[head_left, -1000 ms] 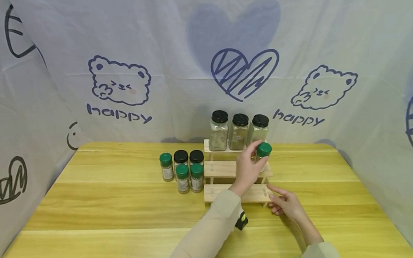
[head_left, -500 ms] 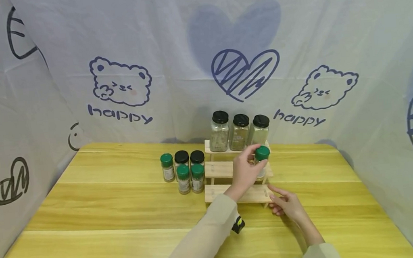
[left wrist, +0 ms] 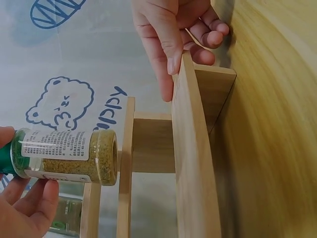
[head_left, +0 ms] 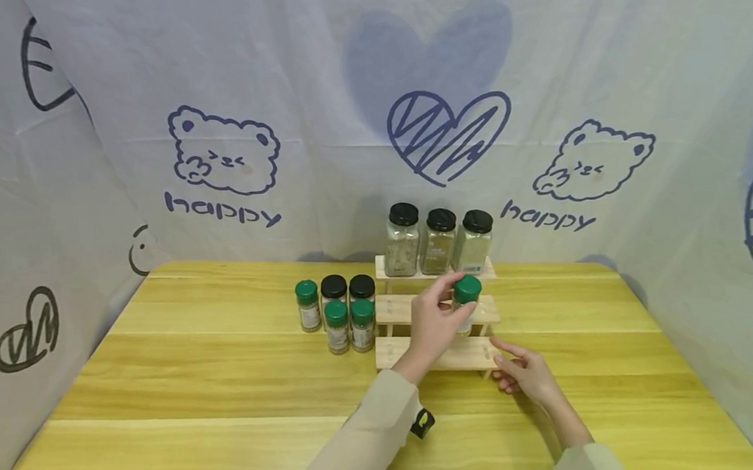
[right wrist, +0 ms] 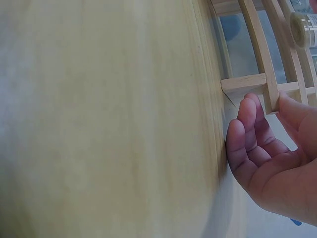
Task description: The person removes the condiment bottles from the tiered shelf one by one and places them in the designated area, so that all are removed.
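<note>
My left hand (head_left: 433, 326) pinches a small spice jar (left wrist: 64, 156) below its green cap (head_left: 467, 287). Yellowish-green ground spice fills part of the clear jar, and a white label wraps it. The jar's base is close to the middle step of a three-step wooden spice rack (head_left: 402, 351); whether they touch I cannot tell. At the rack's right end, my right hand (head_left: 527, 376) grips the end of the lowest step, as the right wrist view also shows, with the thumb (right wrist: 294, 111) on one side and fingers curled on the other.
Three taller black-capped jars (head_left: 439, 243) stand on the top step. Left of the rack several spice jars (head_left: 337, 328) with green or black caps are grouped on the wooden table (head_left: 195, 382). A printed white cloth (head_left: 310, 70) hangs behind the table and at both sides.
My left hand has carried the green-capped jar leftward and slightly down, from the right end of the middle step inward. The right hand stays on the rack's end.
</note>
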Demonstrator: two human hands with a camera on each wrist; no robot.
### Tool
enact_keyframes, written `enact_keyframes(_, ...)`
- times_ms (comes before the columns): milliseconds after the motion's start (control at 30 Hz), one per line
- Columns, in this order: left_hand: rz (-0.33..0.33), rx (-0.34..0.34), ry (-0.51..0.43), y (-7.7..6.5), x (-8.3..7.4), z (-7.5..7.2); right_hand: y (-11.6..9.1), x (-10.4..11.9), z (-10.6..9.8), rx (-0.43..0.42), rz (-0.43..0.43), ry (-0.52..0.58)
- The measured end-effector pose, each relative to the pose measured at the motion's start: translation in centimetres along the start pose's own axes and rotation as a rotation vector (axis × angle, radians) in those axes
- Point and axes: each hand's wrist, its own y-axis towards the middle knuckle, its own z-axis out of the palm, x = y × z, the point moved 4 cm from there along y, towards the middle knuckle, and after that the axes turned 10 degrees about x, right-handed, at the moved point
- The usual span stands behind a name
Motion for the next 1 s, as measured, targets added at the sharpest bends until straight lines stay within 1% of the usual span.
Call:
enact_keyframes(133, -0.022, 0.005, -0.027, -0.5, 0.1, -0.4, 0.0, 0.0, 0.0, -0.001, 0.004, -0.002)
enact_keyframes(200, -0.028, 0.003, -0.049, -0.7, -0.2, -0.6, 0.1, 0.1, 0.0, -0.001, 0.005, 0.000)
enact_keyframes(367, -0.034, 0.002, -0.077, -1.3, -2.8, -1.9, 0.3, 0.1, -0.1, -0.006, 0.011, -0.005)
enact_keyframes(433, -0.037, -0.001, -0.072, -1.6, -3.7, -2.4, 0.3, 0.0, -0.1, -0.009, 0.014, -0.008)
enact_keyframes(867, -0.093, 0.001, -0.076, -3.1, -3.7, -4.0, 0.2, -0.2, 0.0, 0.003, 0.007, 0.016)
enact_keyframes(1000, -0.092, -0.013, -0.078, -3.4, -3.6, -4.6, 0.2, -0.1, 0.0, 0.001, 0.001, 0.007)
